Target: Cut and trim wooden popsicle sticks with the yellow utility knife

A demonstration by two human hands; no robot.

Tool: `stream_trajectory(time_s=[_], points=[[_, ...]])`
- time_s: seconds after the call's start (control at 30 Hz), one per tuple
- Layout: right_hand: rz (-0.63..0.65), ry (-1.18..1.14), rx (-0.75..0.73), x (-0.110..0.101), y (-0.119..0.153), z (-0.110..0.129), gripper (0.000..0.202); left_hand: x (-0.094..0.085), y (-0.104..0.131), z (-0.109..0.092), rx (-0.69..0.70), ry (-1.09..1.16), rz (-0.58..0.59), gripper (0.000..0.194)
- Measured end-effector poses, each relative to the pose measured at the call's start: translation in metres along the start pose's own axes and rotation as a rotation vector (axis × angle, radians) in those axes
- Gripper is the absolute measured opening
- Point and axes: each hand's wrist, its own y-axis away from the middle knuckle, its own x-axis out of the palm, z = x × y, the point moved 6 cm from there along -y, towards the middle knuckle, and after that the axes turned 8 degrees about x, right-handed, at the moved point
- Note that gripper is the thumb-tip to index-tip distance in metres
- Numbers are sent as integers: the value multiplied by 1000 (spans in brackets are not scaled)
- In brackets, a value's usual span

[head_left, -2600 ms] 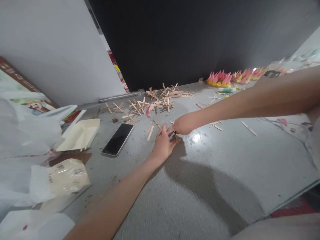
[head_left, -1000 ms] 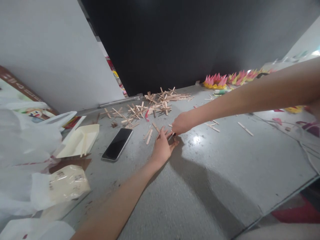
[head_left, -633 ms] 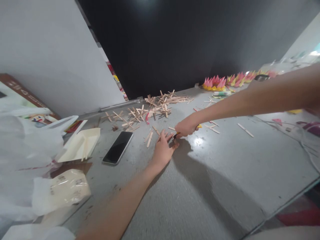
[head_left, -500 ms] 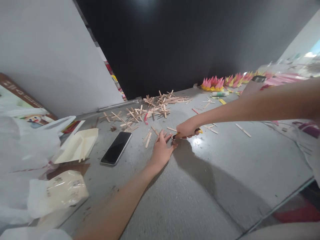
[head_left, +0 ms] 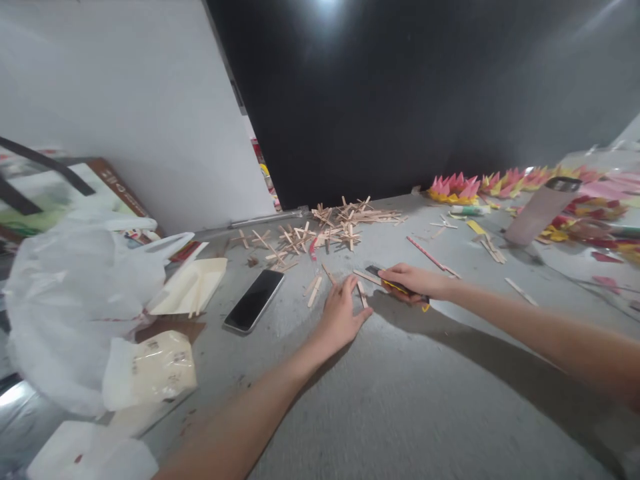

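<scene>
A short wooden craft stick [head_left: 361, 295] lies on the grey tabletop, spanned by the thumb and forefinger of my left hand [head_left: 341, 313], which steady it at its ends. My right hand [head_left: 410, 283] is wrapped round a black and yellow utility knife [head_left: 400, 288]. Its blade points left, past the fingers, over another craft stick [head_left: 367, 277], and is apart from the stick under my left hand. Just left of my left fingers are a few loose stick pieces [head_left: 315, 291]. Behind them spreads a heap of craft sticks [head_left: 345, 223], many of them crossed.
A smartphone [head_left: 255, 300] lies to the left, near a cream tray [head_left: 213, 280], a tissue pack [head_left: 165, 370] and a white plastic bag [head_left: 85, 300]. To the right stand a pink tumbler [head_left: 540, 213] and pink-and-yellow paper flowers [head_left: 455, 190]. A black panel [head_left: 375, 93] rises behind.
My right hand has drawn the knife right, away from my left hand, and its arm is lower. The stick between my left fingers now shows. My view has shifted left.
</scene>
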Motion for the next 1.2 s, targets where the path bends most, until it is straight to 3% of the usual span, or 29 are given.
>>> stream_trajectory(time_s=[0.13, 0.23, 0.33, 0.43, 0.53, 0.67, 1.2], points=[[-154, -68, -131, 10, -8, -5, 48, -2, -2, 1, 28, -23, 103, 79], [-333, -69, -232, 8, -7, -11, 46, -4, 0, 6, 3, -27, 60, 84], [-540, 137, -423, 3, 6, -13, 38, -7, 4, 6, -34, -50, -42, 87], [-733, 469, -734, 8, 27, -8, 18, -8, 8, -9, 81, -91, -52, 84], [-668, 785, -941, 26, 33, -6, 22, -10, 10, -24, 198, -160, -31, 84], [-565, 990, -1002, 40, 28, -5, 39, -12, 12, -34, 291, -220, -7, 85], [-517, 972, -1006, 40, 22, -9, 41, -10, 12, -38, 300, -244, -9, 81]])
